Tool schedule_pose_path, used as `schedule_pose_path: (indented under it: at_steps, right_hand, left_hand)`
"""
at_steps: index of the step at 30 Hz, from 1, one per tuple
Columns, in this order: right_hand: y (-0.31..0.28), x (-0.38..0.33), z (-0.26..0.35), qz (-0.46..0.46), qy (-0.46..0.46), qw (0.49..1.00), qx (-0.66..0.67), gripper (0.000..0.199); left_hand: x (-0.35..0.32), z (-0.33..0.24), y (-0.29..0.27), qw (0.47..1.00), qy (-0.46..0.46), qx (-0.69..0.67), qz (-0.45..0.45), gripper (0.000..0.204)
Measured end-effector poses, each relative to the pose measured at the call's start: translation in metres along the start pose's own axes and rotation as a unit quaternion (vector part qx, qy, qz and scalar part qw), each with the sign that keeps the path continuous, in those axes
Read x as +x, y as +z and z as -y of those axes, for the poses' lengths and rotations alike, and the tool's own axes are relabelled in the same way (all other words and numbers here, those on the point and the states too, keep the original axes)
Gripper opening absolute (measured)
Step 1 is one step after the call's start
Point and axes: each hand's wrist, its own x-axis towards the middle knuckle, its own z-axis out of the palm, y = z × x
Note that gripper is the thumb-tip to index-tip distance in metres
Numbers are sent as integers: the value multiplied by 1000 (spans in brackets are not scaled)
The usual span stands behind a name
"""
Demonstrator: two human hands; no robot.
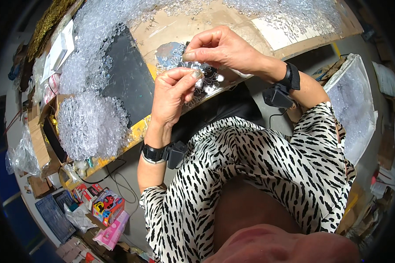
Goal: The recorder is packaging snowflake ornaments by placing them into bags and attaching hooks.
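Note:
Both hands are close together over the near edge of the worktable. My left hand is closed, its thumb and forefinger pinching a small clear plastic piece. Just above it, my right hand is also closed in a pinch, with thumb and forefinger meeting over the same cluster of clear plastic. What sits between the right fingertips is too small to make out. Beneath and beside the fingers lie several loose, clear, branching plastic pieces against a dark patch. A round bluish-grey patch shows to the left of the right fingertips.
Large heaps of clear plastic pieces cover the table's left and far sides. Left of my hands lies a dark flat board. A white-lined bin of clear material stands at right. Boxes and packages sit at lower left.

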Motion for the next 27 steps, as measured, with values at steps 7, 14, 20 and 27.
schedule_pose_path:
  at_steps: [7, 14, 20, 27]
  right_hand:
    - [-6, -9, -5, -26, 37, 999, 14, 17]
    - [12, -37, 12, -36, -374, 875, -304, 20]
    - [29, -46, -11, 70, -234, 880, -407, 31]
    - [12, -52, -13, 117, -183, 932, -289, 19]
  left_hand:
    - [-7, 7, -13, 996, -69, -45, 28, 10]
    - [-9, 6, -9, 989, -127, 53, 46, 11]
    - [-11, 13, -18, 978, -137, 96, 128, 14]
    - [-14, 13, -17, 962, -185, 121, 162, 15]
